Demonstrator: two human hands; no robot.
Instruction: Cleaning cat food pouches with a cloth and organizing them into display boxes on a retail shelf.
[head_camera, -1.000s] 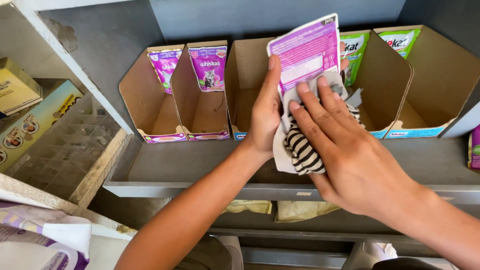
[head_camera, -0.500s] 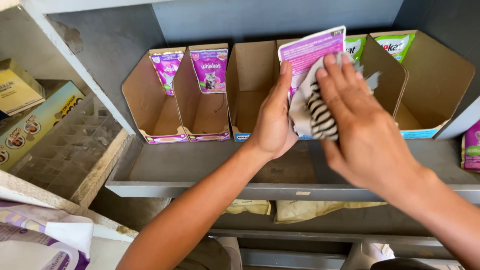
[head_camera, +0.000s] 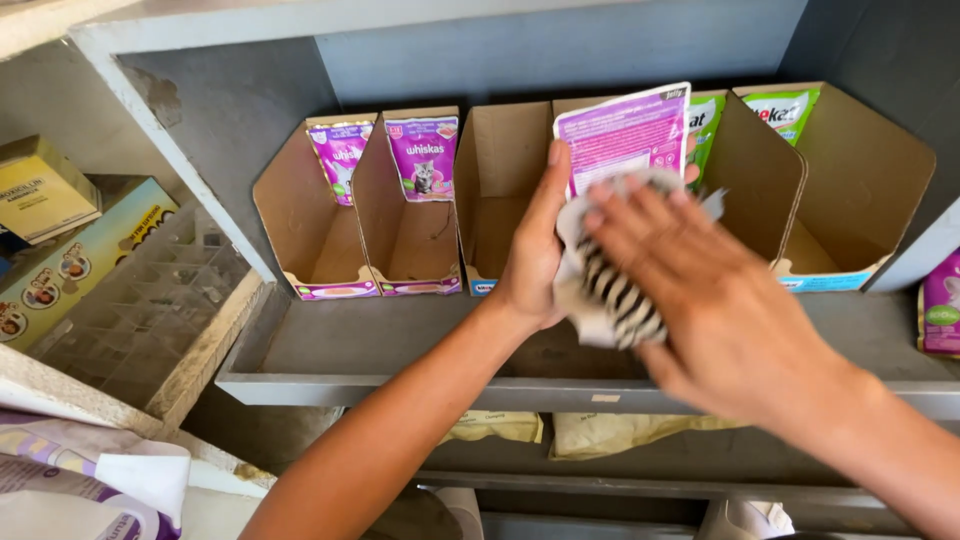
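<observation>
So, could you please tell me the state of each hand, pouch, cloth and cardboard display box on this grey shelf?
Left hand: holds the purple foil pouch upright.
Right hand: pressing the striped cloth to the pouch; blurred.
Purple foil pouch: upright, held in front of the boxes.
Black-and-white striped cloth: crumpled against the pouch's lower part.
Two left cardboard display boxes: open-fronted, one purple pouch standing at the back of each.
Middle cardboard box: open; nothing visible inside it.

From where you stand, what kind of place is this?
Probably a small shop or its stockroom. A grey shelf carries open cardboard display boxes with purple pet-food pouches. The left hand holds another pouch while the right hand presses a striped cloth on it.
</observation>
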